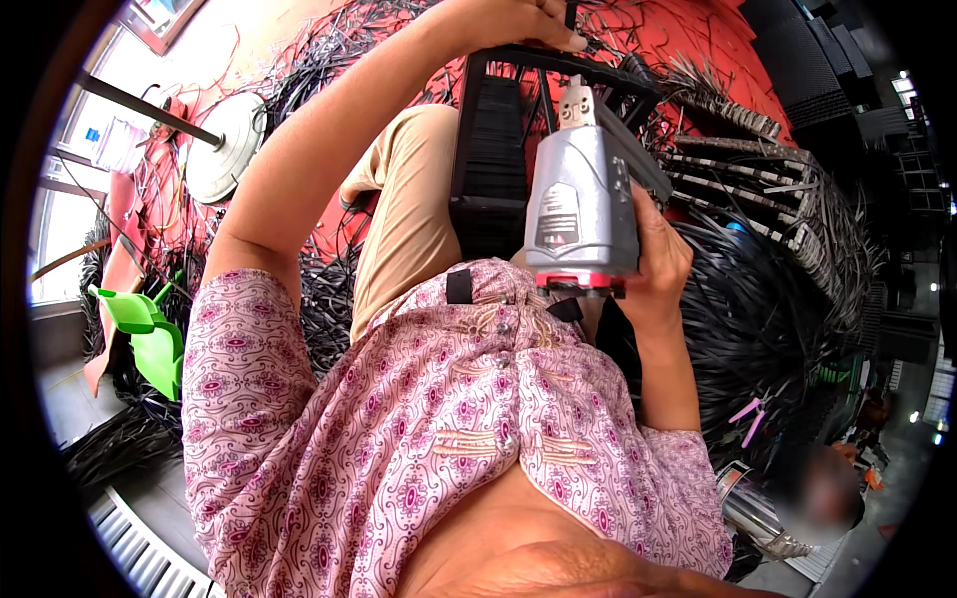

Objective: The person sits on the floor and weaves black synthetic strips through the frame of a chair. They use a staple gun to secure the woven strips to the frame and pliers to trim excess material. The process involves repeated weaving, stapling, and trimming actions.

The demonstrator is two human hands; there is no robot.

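Clearly, we have our right hand [660, 257] wrapped around the silver-grey tool with red end [583, 204], its body just left of this grip. Ahead, our left hand [518, 22] is at the black slatted frame [496, 130]; whether it pinches something, we cannot tell.

Green plastic object [159, 359], white base [229, 171]

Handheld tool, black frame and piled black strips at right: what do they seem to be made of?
Handheld tool: probably painted metal or hard plastic, from its satin silver sheen and moulded contours; its nose looks like bare metal, from its dull shine. Black frame: perhaps coated metal, from slim, straight bars. Black strips: likely plastic, given glossy highlights and curves.
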